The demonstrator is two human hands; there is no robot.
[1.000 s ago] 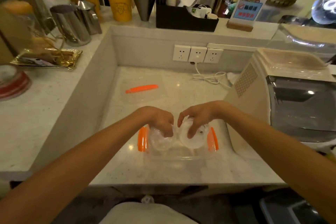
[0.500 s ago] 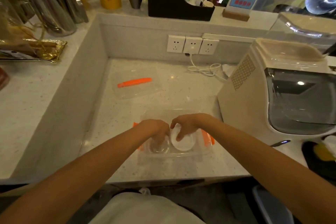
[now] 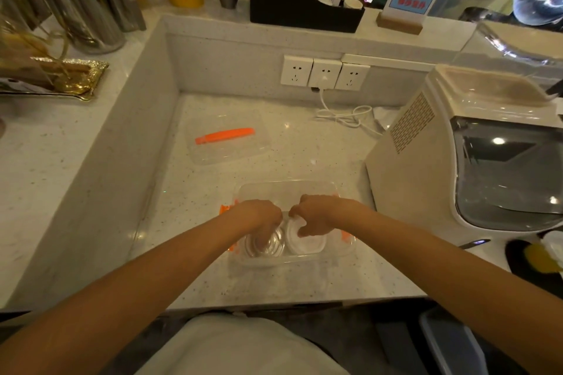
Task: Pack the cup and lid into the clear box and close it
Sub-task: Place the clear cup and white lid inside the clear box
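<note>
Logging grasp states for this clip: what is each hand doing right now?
Left hand: closed on the clear cup, inside the clear box.
Right hand: fingers curled on the white lid, also in the box.

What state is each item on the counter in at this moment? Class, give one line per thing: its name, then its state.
Clear box: open, no cover on it.
Box cover: lying flat on the counter, apart from the box.
Clear cup: in the box, left side, under the left hand.
White lid: in the box, right side, touched by the right hand.
Middle socket: plug in.
Outer sockets: empty.
</note>
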